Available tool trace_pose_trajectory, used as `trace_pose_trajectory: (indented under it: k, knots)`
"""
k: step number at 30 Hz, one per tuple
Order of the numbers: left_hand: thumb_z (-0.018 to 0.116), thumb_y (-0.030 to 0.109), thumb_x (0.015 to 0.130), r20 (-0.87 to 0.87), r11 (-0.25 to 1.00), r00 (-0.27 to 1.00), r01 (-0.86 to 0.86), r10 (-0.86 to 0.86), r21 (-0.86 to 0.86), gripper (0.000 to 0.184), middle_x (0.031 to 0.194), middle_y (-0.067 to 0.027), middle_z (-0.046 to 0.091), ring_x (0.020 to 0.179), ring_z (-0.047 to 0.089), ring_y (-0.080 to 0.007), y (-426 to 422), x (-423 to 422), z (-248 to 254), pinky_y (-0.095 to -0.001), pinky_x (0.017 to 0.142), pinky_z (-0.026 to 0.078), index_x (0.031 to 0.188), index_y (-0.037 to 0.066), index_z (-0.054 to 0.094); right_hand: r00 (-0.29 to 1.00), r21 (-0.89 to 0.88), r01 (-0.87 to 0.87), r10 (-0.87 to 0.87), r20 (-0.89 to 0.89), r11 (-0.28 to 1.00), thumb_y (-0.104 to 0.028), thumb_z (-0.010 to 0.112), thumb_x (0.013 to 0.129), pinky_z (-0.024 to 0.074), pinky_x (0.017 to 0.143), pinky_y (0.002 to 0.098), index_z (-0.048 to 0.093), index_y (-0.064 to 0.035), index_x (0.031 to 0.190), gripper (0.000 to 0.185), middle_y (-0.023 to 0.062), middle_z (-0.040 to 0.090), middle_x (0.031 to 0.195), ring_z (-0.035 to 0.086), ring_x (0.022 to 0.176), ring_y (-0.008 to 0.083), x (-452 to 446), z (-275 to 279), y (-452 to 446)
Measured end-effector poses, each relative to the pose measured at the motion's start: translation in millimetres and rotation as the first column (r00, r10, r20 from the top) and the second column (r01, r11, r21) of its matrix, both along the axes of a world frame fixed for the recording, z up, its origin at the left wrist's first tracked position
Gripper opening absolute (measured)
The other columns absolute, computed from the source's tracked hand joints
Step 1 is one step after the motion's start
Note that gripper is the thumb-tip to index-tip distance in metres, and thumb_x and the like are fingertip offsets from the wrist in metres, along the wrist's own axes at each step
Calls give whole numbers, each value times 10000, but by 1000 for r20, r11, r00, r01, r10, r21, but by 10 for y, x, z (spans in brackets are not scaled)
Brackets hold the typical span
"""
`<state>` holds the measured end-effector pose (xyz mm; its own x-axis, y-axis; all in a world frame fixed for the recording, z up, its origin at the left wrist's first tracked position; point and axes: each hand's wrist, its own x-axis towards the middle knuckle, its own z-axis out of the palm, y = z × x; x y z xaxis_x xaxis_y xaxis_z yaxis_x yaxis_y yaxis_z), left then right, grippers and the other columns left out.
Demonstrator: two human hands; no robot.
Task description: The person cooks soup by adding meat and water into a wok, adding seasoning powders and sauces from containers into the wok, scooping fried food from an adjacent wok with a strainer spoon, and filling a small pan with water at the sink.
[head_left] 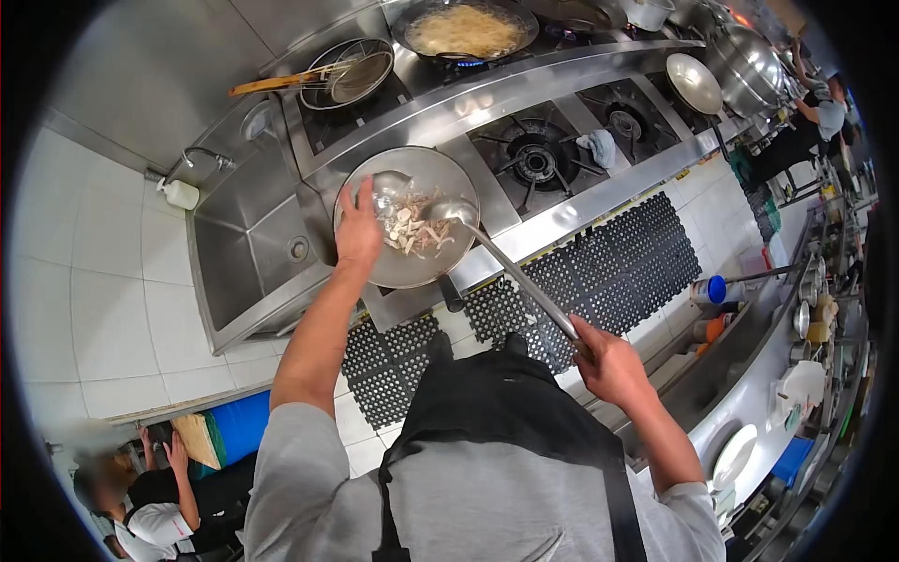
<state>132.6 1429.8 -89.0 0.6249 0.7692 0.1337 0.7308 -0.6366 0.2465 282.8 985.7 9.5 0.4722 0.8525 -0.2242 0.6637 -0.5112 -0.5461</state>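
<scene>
Landmark: one wide metal wok point(454, 175), at the stove's near left end, its short dark handle point(451, 295) pointing back toward the person.

Item: pale sliced food point(405, 229), one loose heap, within the wok around its middle.

Item: ladle point(524, 281), long-handled, metal. Its cup lies in the wok, against the right side of the heap; its long axis slants from there out over the wok's near right rim, back to the right hand point(609, 363). That hand is closed around the far end of the shaft, well apart from the food.

Item: small metal bowl point(391, 182), in the left part of the wok, beside the heap. The left hand point(358, 229) reaches over the wok's left rim, fingers against the bowl; whether they clasp it cannot be told. This hand is the nearer to the food, which lies just right of its fingers.

Surroundings: left of the wok, a sink point(248, 245); right, an unlit burner point(536, 162) and, farther along, a crumpled cloth point(599, 148); beyond, a pan of frothing liquid point(466, 31).
</scene>
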Motion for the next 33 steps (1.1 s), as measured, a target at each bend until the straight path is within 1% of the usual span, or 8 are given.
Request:
trace_pose_trajectory:
  k: [6, 10, 13, 15, 17, 20, 28, 33]
  knots:
    - [557, 14, 875, 62, 998, 998, 16, -20, 57, 655, 1474, -209, 335, 1117, 602, -457, -93, -12, 48, -507, 875, 554, 1464, 247, 389, 989, -293, -118, 138, 50, 949, -84, 620, 820, 557, 732, 488, 519, -93, 1405, 595, 196, 683, 1025, 675, 814, 408, 128, 396, -28]
    - [581, 0, 843, 186, 990, 973, -124, 135, -68, 677, 1449, -221, 359, 1144, 578, -452, -92, -35, 225, -495, 872, 547, 1458, 216, 397, 977, -203, -148, 175, 123, 968, -89, 625, 829, 550, 731, 488, 521, -90, 1407, 588, 220, 677, 968, 671, 803, 412, 146, -186, 319]
    - [558, 28, 863, 481, 964, 861, -245, 167, 103, 625, 1336, -224, 468, 1078, 617, -407, 211, -211, -26, -486, 855, 537, 1454, 146, 391, 994, 10, -108, 109, -27, 994, -99, 661, 831, 544, 765, 482, 504, -94, 1428, 617, 236, 675, 969, 670, 838, 424, 195, -599, 628]
    - [535, 65, 872, 679, 907, 602, -278, 421, -316, 605, 1207, -202, 531, 949, 640, -341, 644, -447, -222, -457, 750, 546, 1453, 104, 371, 972, 86, -25, 44, -230, 996, -120, 653, 852, 542, 795, 489, 503, -45, 1416, 588, 270, 682, 975, 669, 872, 441, 149, -626, 736]
    - [508, 139, 872, 586, 687, 378, -234, 717, -688, 642, 1022, -147, 581, 697, 606, -208, 349, -494, 397, -357, 519, 506, 1472, 59, 296, 972, 104, 19, 6, -236, 994, -128, 668, 851, 537, 819, 488, 496, -41, 1423, 604, 282, 679, 996, 665, 896, 450, 120, -638, 856]
    - [527, 157, 858, 617, 676, 282, -227, 734, -701, 675, 1009, -146, 578, 604, 552, -166, 484, -933, 410, -281, 412, 417, 1470, 54, 260, 991, 124, 17, -1, -131, 992, -112, 640, 846, 534, 820, 501, 508, -41, 1417, 591, 285, 679, 990, 660, 906, 456, 152, -770, 1140]
    - [519, 95, 867, 449, 536, 347, -220, 824, -815, 556, 1073, -215, 618, 625, 706, -281, 1328, -2204, -351, -247, 371, 366, 1385, 38, 323, 990, -21, -124, 126, 66, 992, -83, 637, 812, 535, 715, 520, 509, -101, 1417, 619, 246, 673, 963, 654, 794, 452, -281, -298, 964]
    - [509, 94, 838, 287, 451, 494, -253, 821, -856, 543, 996, -169, 647, 591, 670, -233, 2004, -2661, -1098, -278, 370, 391, 1367, 31, 403, 982, -139, 34, -59, -178, 990, -32, 683, 800, 538, 767, 471, 478, -110, 1453, 688, 230, 671, 961, 660, 874, 442, -1097, 334, 872]
